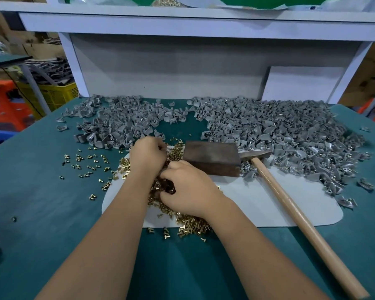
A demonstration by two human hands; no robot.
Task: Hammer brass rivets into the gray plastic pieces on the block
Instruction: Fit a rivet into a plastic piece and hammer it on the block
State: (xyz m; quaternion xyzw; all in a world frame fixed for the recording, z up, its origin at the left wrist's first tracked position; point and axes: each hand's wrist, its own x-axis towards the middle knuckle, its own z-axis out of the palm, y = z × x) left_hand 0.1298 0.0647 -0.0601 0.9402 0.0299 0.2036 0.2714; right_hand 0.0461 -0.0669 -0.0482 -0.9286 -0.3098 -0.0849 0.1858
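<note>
Left hand (147, 156) and right hand (187, 187), fingers curled into the heap of small brass rivets (188, 224), contents hidden; dark rectangular block (212, 158) and wooden-handled hammer (290, 208) alongside.

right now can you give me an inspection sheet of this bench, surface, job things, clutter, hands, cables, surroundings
surface: green table with a white mat at its middle
job's things: dark block on the mat, nothing on its top; hammer lying right of it, head against the block; brass rivets heaped on the mat; gray plastic pieces piled across the back
clutter: loose rivets strewn left of the mat
hands: left hand and right hand both down in the rivet heap, fingers curled; what they hold is hidden
cables: nothing seen
surroundings: white shelf frame behind, yellow crate and orange stool at left
</note>
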